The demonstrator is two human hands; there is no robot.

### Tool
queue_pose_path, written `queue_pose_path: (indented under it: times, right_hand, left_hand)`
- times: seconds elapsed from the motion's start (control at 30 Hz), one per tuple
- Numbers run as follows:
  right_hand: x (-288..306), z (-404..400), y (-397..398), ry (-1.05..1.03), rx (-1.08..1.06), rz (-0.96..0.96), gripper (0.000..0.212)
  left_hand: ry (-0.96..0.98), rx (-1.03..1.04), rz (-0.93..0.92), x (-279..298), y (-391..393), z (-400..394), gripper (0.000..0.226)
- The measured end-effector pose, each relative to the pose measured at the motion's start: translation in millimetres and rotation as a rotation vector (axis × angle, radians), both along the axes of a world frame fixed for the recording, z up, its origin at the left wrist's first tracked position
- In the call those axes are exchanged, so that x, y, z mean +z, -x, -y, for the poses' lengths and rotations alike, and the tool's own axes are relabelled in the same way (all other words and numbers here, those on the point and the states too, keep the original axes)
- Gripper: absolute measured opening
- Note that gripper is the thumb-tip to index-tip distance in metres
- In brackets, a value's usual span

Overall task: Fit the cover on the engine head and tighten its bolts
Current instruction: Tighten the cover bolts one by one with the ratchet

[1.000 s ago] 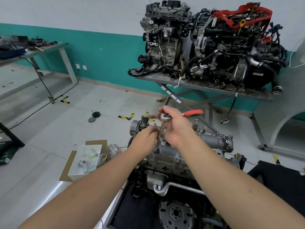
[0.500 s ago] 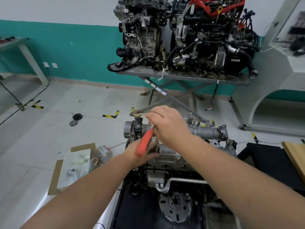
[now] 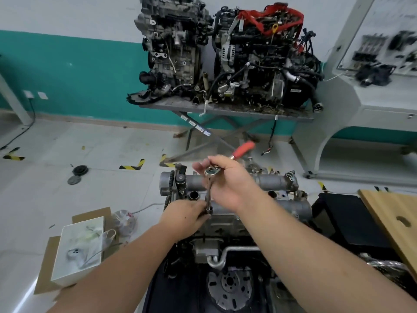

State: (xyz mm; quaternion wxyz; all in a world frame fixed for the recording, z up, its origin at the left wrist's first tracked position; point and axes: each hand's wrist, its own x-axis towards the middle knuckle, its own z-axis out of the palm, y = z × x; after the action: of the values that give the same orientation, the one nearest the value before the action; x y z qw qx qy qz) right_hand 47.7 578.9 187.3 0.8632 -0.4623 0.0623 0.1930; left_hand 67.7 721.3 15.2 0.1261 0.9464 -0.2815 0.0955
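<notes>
Swung round since half a second ago, the ratchet's red handle (image 3: 244,149) now points up and away beyond the right hand (image 3: 228,181), which grips the ratchet head (image 3: 212,171). Below it, the left hand (image 3: 184,214) pinches the socket (image 3: 209,209) at the extension's foot, seated on the grey cover (image 3: 291,206) atop the engine head, directly under both hands.
</notes>
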Motion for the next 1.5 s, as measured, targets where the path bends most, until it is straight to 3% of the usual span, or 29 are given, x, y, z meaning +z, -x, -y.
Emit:
queue_pose_path:
  times: [0.07,0.1,0.23,0.3,0.4,0.5,0.7,0.87,1.0,1.07,1.17,1.23,1.27,1.37,1.4,1.5]
  right_hand:
    - [-13.2,-7.2,-1.3,-0.039,-0.158,0.055,0.022]
    - [-17.4,-9.2,-1.6,0.076,-0.206,0.151,0.020]
    - [-33.1,-4.9,-5.0,0.899,-0.313,0.872,0.024]
    - [-32.9,-1.4,-9.8,1.012,-0.267,1.050,0.028]
    - [-31.8,5.0,-19.2,1.385,-0.202,1.355,0.036]
    - [-20.5,15.7,-18.9,1.571,-0.104,1.448,0.030]
    - [3.1,14.6,-6.8,1.889,0.211,1.401,0.049]
    - [22.2,9.5,-7.3,1.892,0.420,1.194,0.045]
    - [36.1,9.5,-14.5,1.756,0.487,0.957,0.020]
    - [34.1,15.0,-17.1,1.392,0.438,0.678,0.020]
    - [19.7,15.9,-5.2,0.501,0.376,0.157,0.014]
    - [0.5,8.8,2.5,0.049,0.206,0.021,0.029]
    - [-9.1,4.0,3.5,-0.067,0.106,0.029,0.036]
    - [-23.6,-11.4,6.0,-0.037,-0.085,0.175,0.022]
    - [-26.7,-13.9,6.4,0.061,-0.097,0.234,0.013]
    - [-35.9,-12.9,9.0,0.551,-0.136,0.592,0.027]
  left_hand:
    - [0.006,-0.001,0.018,-1.1,0.7,-0.1,0.032]
    - [0.007,-0.002,0.029,-0.6,1.7,0.0,0.033]
    - [0.015,-0.053,0.078,3.9,4.6,-1.0,0.028]
    - [0.047,-0.068,0.165,5.9,5.3,-0.8,0.020]
    - [-0.004,-0.027,0.167,7.0,6.5,0.3,0.022]
    - [0.086,-0.029,0.054,4.6,7.3,-2.1,0.022]
    - [0.106,-0.050,0.197,7.5,10.6,0.7,0.017]
    - [0.066,-0.036,0.215,4.5,10.4,0.4,0.023]
    - [0.069,-0.037,0.207,5.3,11.0,-0.1,0.020]
    - [0.051,-0.037,0.185,6.0,11.2,0.6,0.017]
    - [0.064,-0.033,0.154,4.0,9.2,0.0,0.017]
    - [0.057,-0.034,0.161,2.5,8.0,0.2,0.018]
    - [0.051,-0.036,0.154,1.6,7.1,0.7,0.019]
    - [0.088,-0.043,0.165,-2.1,5.8,1.0,0.020]
    - [0.115,-0.051,0.177,-3.3,5.7,0.7,0.018]
    - [0.158,-0.072,0.228,-1.4,5.3,1.4,0.016]
